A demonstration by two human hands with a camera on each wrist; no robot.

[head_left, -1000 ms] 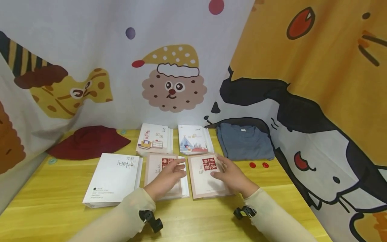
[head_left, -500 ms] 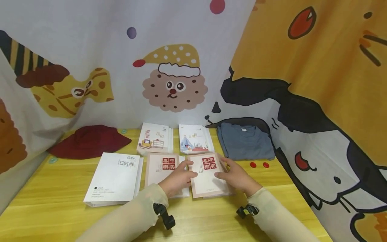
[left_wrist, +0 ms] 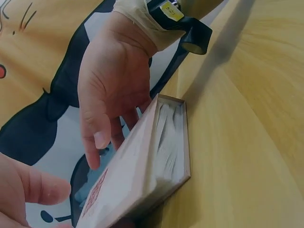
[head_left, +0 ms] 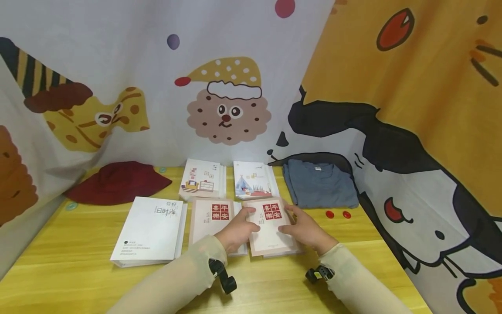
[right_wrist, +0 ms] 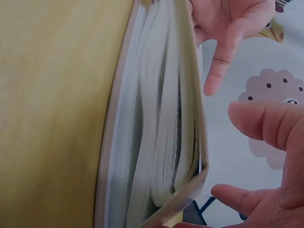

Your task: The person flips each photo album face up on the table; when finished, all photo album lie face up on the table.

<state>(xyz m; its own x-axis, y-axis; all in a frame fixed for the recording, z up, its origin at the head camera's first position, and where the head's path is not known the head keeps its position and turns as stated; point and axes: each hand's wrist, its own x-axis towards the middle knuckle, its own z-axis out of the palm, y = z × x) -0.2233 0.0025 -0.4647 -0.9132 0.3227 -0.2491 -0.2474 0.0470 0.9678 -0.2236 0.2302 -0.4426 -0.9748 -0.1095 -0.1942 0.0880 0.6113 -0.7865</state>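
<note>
A pink-bordered album (head_left: 270,242) with red square characters lies flat on the table, with my two hands at its sides. My left hand (head_left: 236,229) is at its left edge, thumb over the cover and fingers extended. On the opposite side my right hand (head_left: 311,229) has its thumb above the cover and its fingers by the right edge. From the left wrist, the right hand (left_wrist: 114,71) appears with loosely straight fingers behind the album (left_wrist: 128,166). The right wrist view shows thick pages (right_wrist: 152,118) between the covers, and the left hand (right_wrist: 237,19) beyond them.
A matching album (head_left: 204,226) lies to the left, then a larger white one (head_left: 145,231). Behind stand two illustrated white albums, left (head_left: 200,176) and right (head_left: 252,179). A maroon hat (head_left: 117,183), folded blue-grey shirt (head_left: 319,185) and red discs (head_left: 347,215) lie around on the table (head_left: 70,261).
My left hand has moved right, from over the neighbouring album to the left edge of the right-hand one. My right hand has stayed nearly in place; the albums have not moved.
</note>
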